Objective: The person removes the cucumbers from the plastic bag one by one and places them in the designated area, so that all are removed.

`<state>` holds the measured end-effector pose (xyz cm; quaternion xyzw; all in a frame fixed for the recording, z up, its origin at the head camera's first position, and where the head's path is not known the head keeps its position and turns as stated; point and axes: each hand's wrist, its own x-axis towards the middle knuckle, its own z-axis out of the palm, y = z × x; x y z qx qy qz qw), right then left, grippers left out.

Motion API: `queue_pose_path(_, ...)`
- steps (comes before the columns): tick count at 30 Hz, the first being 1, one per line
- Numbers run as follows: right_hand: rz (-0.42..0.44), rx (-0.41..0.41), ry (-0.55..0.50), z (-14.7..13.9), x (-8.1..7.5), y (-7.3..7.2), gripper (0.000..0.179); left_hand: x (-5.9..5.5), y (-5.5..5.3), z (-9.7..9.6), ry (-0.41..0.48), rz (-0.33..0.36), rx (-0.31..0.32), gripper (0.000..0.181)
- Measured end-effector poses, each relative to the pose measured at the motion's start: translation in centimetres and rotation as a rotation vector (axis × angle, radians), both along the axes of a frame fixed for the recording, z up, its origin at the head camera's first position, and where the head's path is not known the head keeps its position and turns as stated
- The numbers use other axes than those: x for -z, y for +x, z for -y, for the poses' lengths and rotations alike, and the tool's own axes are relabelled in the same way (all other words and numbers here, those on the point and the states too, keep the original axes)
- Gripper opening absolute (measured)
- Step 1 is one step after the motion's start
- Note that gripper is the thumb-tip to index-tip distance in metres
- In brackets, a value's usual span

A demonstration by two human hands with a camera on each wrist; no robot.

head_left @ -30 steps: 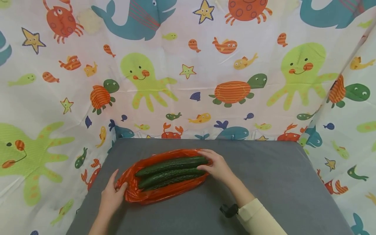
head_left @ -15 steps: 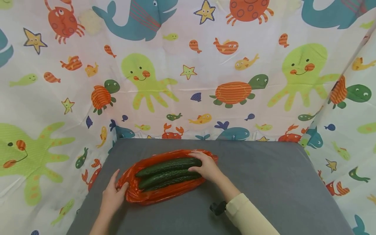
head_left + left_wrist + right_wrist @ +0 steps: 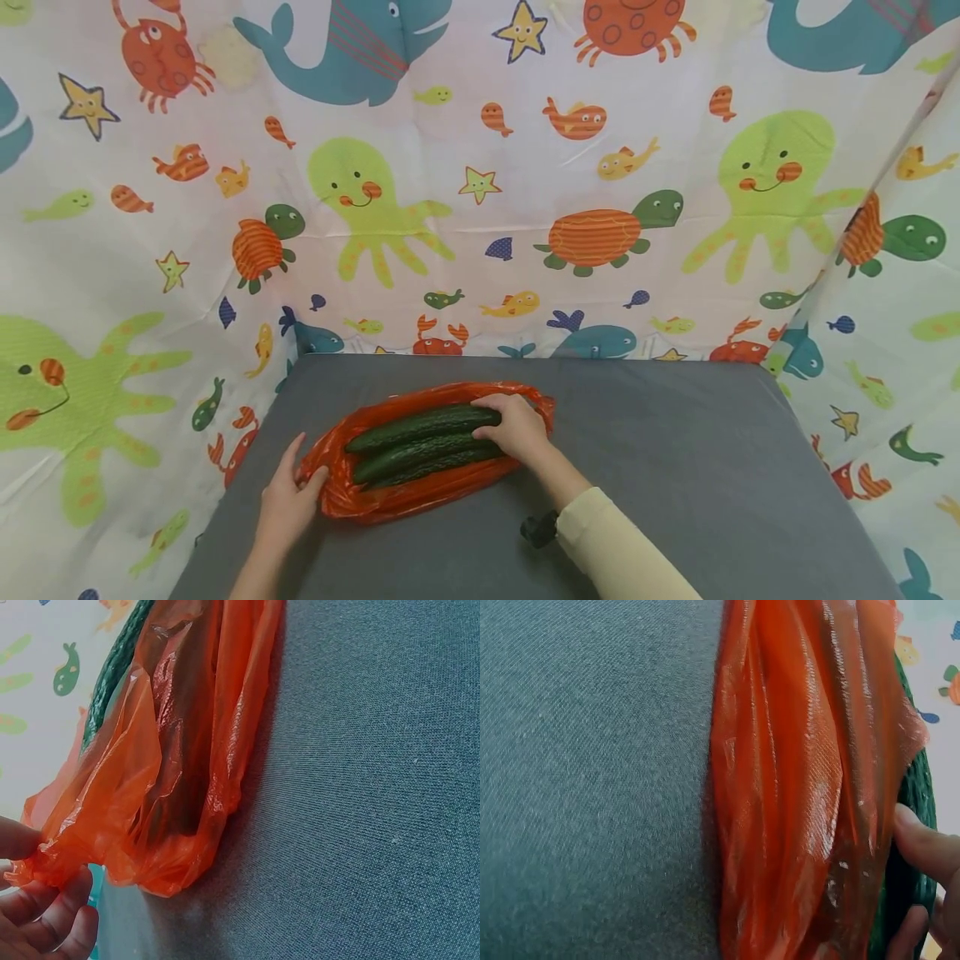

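Three long dark green cucumbers [image 3: 420,451] lie side by side in a crinkled red plastic bag [image 3: 390,504], its mouth spread around them. With thumb and fingers, my left hand [image 3: 288,500] pinches the gathered left end of the bag, clearly seen in the left wrist view as the bunched film [image 3: 56,859]. My right hand [image 3: 517,429] reaches into the bag at the right end and grips the far cucumber [image 3: 427,423], fingers over its far side and thumb on the near side. The right wrist view shows the thumb against a cucumber [image 3: 919,784]; the other fingers are partly hidden.
A grey cloth-covered table [image 3: 675,467] carries the bag left of its middle. Behind and at both sides hangs a white curtain [image 3: 465,100] printed with sea animals. A black device [image 3: 538,529] sits at the right wrist, beside the cream sleeve [image 3: 607,533].
My right hand has slid leftward from the bag's right rim along the cucumbers, uncovering that rim. The left hand and the bag have stayed nearly in place.
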<state>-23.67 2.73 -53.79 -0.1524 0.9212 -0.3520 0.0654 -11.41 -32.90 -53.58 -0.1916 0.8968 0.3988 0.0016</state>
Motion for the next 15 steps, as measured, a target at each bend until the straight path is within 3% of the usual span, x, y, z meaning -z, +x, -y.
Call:
queue_pose_path(7, -0.069, -0.009, 0.075, 0.40, -0.11, 0.19, 0.047, 0.24, -0.11, -0.02, 0.020, 0.000, -0.002, 0.074)
queue_pose_path(15, -0.079, -0.044, -0.015, 0.37, -0.30, 0.28, 0.044, 0.21, 0.04, 0.11, -0.001, -0.016, 0.007, 0.067)
